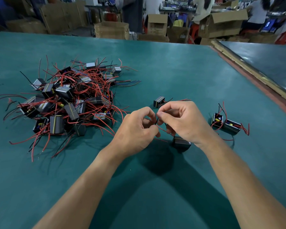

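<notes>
Evidently to tidy its leads, the left hand (135,129) and right hand (180,119) each pinch a wire (156,121) of the black module (181,143) just below them, with the unsorted pile (64,100) waiting at ten o'clock.

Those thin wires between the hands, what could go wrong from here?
The left hand and right hand both pinch the black wire; a hard tug might strain its joint at the black module below the right wrist. The red wire beside it could slip free. The tangled pile lies close on the left, so a sweeping forearm might snag it.
</notes>
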A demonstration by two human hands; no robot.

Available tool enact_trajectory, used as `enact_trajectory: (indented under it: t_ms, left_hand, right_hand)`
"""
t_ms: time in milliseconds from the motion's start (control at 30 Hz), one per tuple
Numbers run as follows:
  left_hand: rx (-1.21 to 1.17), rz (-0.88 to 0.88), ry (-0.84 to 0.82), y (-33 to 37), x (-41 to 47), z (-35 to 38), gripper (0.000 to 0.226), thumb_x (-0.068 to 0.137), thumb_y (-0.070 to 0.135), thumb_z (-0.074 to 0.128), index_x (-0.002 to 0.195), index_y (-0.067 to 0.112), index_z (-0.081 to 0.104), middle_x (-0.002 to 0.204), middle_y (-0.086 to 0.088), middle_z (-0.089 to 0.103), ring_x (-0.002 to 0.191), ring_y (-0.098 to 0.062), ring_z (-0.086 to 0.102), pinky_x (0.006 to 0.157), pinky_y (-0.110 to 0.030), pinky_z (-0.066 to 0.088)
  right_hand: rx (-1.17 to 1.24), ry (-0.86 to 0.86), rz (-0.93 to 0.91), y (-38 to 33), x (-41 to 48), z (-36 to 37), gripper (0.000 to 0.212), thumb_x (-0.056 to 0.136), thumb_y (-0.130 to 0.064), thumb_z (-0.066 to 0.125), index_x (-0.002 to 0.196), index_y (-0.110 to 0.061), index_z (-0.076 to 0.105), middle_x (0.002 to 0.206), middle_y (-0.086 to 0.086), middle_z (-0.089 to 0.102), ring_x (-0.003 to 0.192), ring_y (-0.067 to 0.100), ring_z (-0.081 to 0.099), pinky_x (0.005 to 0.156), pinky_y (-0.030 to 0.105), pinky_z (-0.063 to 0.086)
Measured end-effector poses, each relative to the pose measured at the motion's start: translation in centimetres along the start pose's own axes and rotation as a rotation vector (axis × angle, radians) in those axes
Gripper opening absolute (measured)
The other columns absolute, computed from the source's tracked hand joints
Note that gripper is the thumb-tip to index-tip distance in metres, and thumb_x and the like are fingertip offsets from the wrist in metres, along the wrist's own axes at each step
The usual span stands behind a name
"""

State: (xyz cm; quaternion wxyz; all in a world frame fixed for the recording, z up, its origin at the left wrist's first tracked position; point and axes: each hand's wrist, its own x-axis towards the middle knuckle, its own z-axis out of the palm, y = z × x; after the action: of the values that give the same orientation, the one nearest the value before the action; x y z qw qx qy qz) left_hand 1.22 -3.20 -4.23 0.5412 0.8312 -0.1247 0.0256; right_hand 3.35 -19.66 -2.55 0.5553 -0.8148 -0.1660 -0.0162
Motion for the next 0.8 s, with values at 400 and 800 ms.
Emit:
enact_trajectory:
  t_ms: [400, 800]
  left_hand:
    - [-0.294, -0.002, 0.037, 0.1, 0.2, 0.0, 0.009, 0.088, 0.005, 0.069, 0.083, 0.011, 0.074, 0.06, 0.002, 0.068, 0.043, -0.002, 0.05, 0.046, -0.015, 0.041]
    - [-0.345, -0.042, 0.064, 0.3, 0.3, -0.2, 0.015, 0.087, 0.008, 0.071, 0.074, 0.016, 0.076, 0.058, 0.0, 0.065, 0.045, -0.011, 0.038, 0.044, -0.02, 0.034]
  right_hand:
    - [0.095, 0.029, -0.031, 0.0, 0.1, -0.2, 0.017, 0.089, 0.001, 0.066, 0.073, -0.003, 0.072, 0.063, 0.012, 0.069, 0.051, 0.017, 0.062, 0.053, 0.031, 0.057]
    - [0.18, -0.056, 0.085, -0.2, 0.0, -1.2, 0.017, 0.09, 0.005, 0.065, 0.081, -0.006, 0.074, 0.063, 0.008, 0.069, 0.056, 0.015, 0.066, 0.056, 0.027, 0.058]
